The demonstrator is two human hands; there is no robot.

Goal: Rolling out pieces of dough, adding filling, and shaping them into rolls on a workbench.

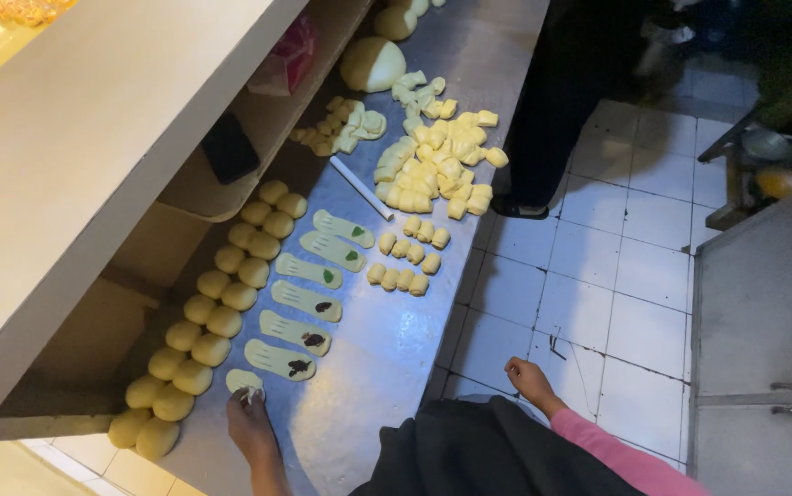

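My left hand [251, 424] rests on the steel counter [387, 349], fingertips pressing a flattened piece of yellow dough [243, 380] at the near end of a row. Beyond it lie several flattened dough strips [308, 272], some with a dark filling, some with a green one. A double row of round dough balls [221, 303] runs along the left under the shelf. My right hand [530, 378] hangs off the counter's edge over the floor, fingers loosely curled, holding nothing; its sleeve is pink.
Small rolled pieces [405, 262] and a heap of cut dough chunks [437, 165] lie farther up the counter, with a white stick [361, 187] and a large dough lump [371, 64]. A person in dark clothes [552, 101] stands by the counter. A metal cabinet [763, 331] is at right.
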